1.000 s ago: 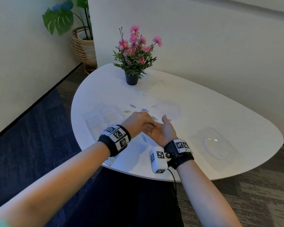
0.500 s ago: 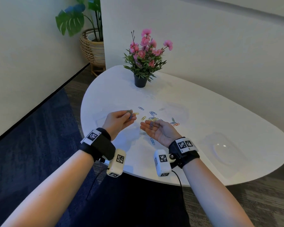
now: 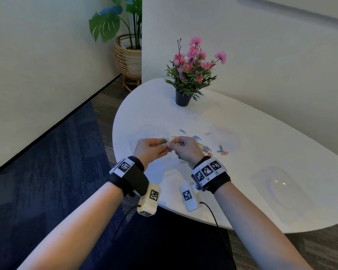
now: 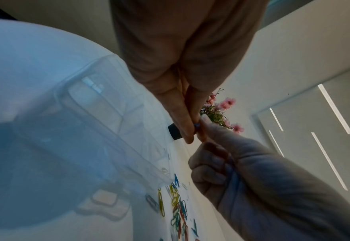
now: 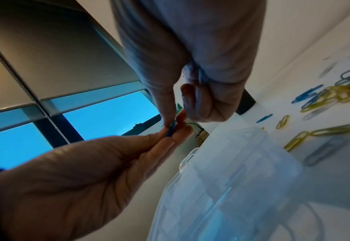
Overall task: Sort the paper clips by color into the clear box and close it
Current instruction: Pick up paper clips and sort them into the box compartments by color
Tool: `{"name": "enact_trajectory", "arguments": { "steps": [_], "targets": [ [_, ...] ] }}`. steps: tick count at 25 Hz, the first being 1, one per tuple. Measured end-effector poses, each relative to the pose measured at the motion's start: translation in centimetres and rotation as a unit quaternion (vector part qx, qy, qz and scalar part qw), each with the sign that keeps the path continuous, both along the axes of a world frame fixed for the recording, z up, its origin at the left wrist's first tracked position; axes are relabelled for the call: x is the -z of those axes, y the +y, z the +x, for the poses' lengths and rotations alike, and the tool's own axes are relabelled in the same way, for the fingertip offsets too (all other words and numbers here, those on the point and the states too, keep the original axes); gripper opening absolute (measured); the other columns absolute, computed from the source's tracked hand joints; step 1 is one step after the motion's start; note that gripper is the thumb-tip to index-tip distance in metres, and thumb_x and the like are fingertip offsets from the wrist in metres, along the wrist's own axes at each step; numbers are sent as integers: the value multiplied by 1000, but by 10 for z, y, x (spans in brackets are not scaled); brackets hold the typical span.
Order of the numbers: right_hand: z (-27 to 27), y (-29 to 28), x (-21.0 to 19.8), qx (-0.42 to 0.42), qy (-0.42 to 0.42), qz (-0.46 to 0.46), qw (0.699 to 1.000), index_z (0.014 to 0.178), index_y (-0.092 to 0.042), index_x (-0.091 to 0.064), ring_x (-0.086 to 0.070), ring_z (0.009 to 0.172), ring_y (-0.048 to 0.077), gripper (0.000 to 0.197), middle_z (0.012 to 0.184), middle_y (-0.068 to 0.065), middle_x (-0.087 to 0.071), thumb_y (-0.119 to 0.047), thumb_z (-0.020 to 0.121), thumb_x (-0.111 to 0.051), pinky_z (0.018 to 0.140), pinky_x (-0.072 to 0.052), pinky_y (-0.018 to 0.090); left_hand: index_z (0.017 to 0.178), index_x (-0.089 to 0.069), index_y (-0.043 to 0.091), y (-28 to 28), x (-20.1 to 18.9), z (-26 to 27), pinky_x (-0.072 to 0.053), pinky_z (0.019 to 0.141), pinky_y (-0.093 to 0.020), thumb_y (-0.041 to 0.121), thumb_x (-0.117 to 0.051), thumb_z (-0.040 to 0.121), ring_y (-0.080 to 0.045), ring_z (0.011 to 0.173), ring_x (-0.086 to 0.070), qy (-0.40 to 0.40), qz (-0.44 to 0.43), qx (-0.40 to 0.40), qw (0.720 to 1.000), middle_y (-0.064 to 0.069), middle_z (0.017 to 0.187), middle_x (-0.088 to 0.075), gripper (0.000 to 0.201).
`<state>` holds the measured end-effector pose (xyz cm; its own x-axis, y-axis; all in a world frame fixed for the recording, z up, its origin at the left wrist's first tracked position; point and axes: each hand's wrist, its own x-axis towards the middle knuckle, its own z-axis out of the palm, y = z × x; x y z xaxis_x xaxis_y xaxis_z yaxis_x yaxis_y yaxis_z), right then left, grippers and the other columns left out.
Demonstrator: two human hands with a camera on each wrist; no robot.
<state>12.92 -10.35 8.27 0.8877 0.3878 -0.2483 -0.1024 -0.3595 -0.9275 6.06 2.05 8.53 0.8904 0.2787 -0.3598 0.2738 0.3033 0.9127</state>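
My left hand and right hand meet fingertip to fingertip just above the white table. The left hand pinches greenish paper clips. In the wrist views both hands' fingertips pinch a blue clip between them. The right hand's other fingers are curled around another blue clip. The clear box stands open right under the hands. A pile of mixed colored clips lies on the table to the right of the hands.
A potted pink flower plant stands at the table's far side. A clear lid-like piece lies on the table at the right. The table's near edge runs just under my wrists. A basket planter stands on the floor beyond.
Half a second ago the hands were apart, the right palm up with clips in it. The right hand has turned palm down and moved left, and its fingertips now meet the left hand's.
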Motion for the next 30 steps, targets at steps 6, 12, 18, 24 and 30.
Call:
{"name": "enact_trajectory", "arguments": {
  "steps": [6,12,18,24,30],
  "targets": [
    [8,4,-7,8,123,29,992,65,-10,-51,-32,46,14,27,57,3,-38,-8,91,-50,43,-21,23,122,-55,-7,20,-7,-9,-57,77,-20,1,-55,91,-22,93,-67,-6,-11,26,1000,-20,111,-66,33],
    [21,-7,-6,48,172,61,982,67,-8,-42,-45,53,19,25,69,10,-49,-1,90,-34,44,-32,24,113,-58,-1,50,-4,-21,-57,78,-24,4,-49,95,-17,90,-66,35,-21,-36,999,-10,97,-67,21],
    [25,6,-3,-111,27,-164,980,85,-2,-58,-53,59,17,23,76,9,-60,-11,95,-39,51,-40,23,100,-59,-1,48,2,-27,-57,71,-25,20,-40,100,-23,84,-67,149,-5,23,989,-18,97,-67,29],
    [28,-9,-12,-130,-39,-206,969,104,10,-63,-67,87,27,32,103,12,-66,-15,93,-47,78,-56,37,107,-54,2,33,-3,-25,-49,67,-22,25,-40,99,-19,75,-59,166,97,54,980,-14,96,-57,28],
    [29,-90,-7,-35,-55,-266,962,79,-7,-68,-65,64,19,12,82,15,-72,-12,86,-60,62,-55,28,118,-59,4,44,9,-44,-52,75,-24,19,-44,98,-18,92,-65,102,148,18,984,-8,105,-67,30]
  ]
}}
